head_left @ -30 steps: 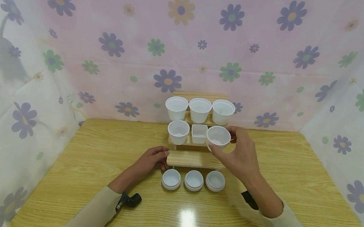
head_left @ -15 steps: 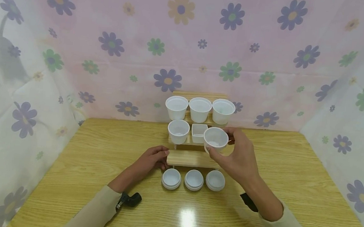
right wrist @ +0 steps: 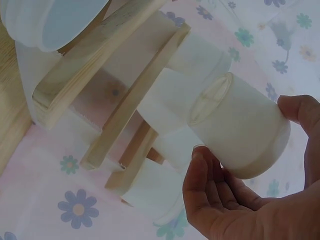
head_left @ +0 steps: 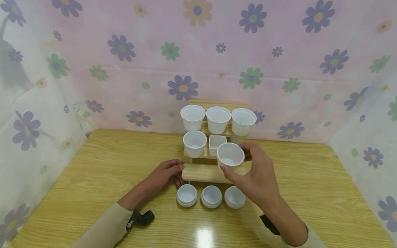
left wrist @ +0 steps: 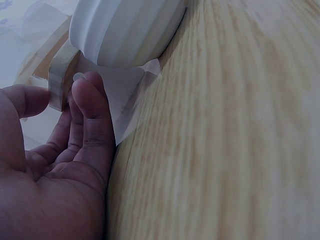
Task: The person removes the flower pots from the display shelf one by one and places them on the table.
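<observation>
My right hand point(head_left: 260, 179) holds a white plastic cup point(head_left: 231, 156) by its sides, thumb in front and fingers behind, above the lowest board of a tiered wooden stand point(head_left: 199, 174). The right wrist view shows the cup point(right wrist: 245, 127) from its base side, apart from the boards. At the stand's left end, my left hand point(head_left: 161, 175) grips the lowest board. In the left wrist view its thumb and fingers lie around the board end point(left wrist: 62, 77). On the middle tier stand a round white cup point(head_left: 194, 145) and a square white cup point(head_left: 217, 143).
Three larger white cups point(head_left: 218, 119) stand on the upper tier. Three small white ribbed pots point(head_left: 211, 197) stand in a row on the wooden table point(head_left: 119, 149) before the stand. A flowered cloth point(head_left: 150, 26) rises behind and at both sides.
My right hand has brought the cup left and forward, off the right end of the middle tier to over the lowest board. My left hand stays put.
</observation>
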`<state>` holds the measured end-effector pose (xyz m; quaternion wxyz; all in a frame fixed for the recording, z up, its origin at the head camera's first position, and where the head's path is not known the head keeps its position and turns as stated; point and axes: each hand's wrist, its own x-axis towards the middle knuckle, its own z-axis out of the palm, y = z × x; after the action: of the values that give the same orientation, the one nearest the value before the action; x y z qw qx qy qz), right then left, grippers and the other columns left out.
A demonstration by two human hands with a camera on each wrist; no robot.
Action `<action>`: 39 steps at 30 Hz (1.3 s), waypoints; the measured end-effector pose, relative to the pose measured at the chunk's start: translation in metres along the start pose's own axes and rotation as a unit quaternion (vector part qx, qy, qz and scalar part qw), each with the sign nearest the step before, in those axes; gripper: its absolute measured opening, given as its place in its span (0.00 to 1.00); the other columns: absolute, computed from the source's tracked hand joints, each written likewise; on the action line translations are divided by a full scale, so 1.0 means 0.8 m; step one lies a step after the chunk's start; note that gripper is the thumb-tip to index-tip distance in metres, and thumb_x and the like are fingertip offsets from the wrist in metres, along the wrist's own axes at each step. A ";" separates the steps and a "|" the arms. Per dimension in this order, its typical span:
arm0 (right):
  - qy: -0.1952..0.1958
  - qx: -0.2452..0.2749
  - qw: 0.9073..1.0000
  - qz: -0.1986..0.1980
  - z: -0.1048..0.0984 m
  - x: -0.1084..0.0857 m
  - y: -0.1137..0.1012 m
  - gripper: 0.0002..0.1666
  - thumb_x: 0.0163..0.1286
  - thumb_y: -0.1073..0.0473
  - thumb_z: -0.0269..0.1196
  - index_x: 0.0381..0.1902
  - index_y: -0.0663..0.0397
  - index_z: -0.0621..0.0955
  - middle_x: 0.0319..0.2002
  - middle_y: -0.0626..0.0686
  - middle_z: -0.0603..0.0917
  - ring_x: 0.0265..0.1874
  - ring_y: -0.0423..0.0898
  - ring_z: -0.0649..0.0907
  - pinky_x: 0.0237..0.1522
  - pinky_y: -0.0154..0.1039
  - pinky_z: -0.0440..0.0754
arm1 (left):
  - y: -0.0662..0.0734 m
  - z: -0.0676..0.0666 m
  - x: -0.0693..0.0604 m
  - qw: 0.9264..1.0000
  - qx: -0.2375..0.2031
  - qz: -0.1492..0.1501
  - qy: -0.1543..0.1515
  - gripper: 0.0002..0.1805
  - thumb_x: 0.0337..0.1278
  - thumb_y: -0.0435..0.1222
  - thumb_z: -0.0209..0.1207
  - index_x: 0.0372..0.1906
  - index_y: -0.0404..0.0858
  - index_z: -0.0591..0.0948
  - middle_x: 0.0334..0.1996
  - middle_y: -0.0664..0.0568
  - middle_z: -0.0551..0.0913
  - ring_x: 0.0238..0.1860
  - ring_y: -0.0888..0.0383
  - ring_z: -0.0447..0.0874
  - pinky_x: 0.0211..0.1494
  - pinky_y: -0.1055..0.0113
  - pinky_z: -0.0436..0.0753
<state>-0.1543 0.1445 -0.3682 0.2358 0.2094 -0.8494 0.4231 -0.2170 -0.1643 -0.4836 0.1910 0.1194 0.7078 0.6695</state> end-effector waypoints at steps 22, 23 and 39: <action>-0.035 0.017 0.999 -0.010 0.013 -0.012 -0.016 0.38 0.54 0.57 0.84 0.60 0.59 0.79 0.49 0.50 0.86 0.45 0.44 0.86 0.46 0.46 0.87 | 0.000 0.001 0.002 1.000 0.002 0.006 0.006 0.21 0.84 0.41 0.51 0.60 0.25 0.76 0.34 0.46 0.83 0.35 0.55 0.83 0.39 0.67 0.85; -0.036 0.017 0.999 -0.010 0.013 -0.012 -0.016 0.39 0.54 0.57 0.84 0.60 0.59 0.79 0.49 0.50 0.86 0.45 0.44 0.86 0.46 0.48 0.87 | 0.000 0.001 0.002 1.000 0.001 0.006 0.006 0.21 0.84 0.41 0.51 0.60 0.25 0.76 0.34 0.47 0.83 0.35 0.56 0.83 0.39 0.68 0.85; -0.064 0.027 0.997 -0.016 0.029 -0.024 -0.025 0.40 0.52 0.56 0.85 0.60 0.58 0.79 0.49 0.49 0.86 0.46 0.45 0.86 0.49 0.43 0.86 | 0.001 0.003 -0.001 1.000 -0.006 0.010 0.004 0.20 0.83 0.40 0.52 0.59 0.25 0.77 0.34 0.48 0.84 0.34 0.57 0.83 0.38 0.69 0.84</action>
<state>-0.1328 0.1174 -0.3789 0.1817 0.2555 -0.8478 0.4278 -0.2153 -0.1629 -0.4831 0.1820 0.1228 0.7034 0.6760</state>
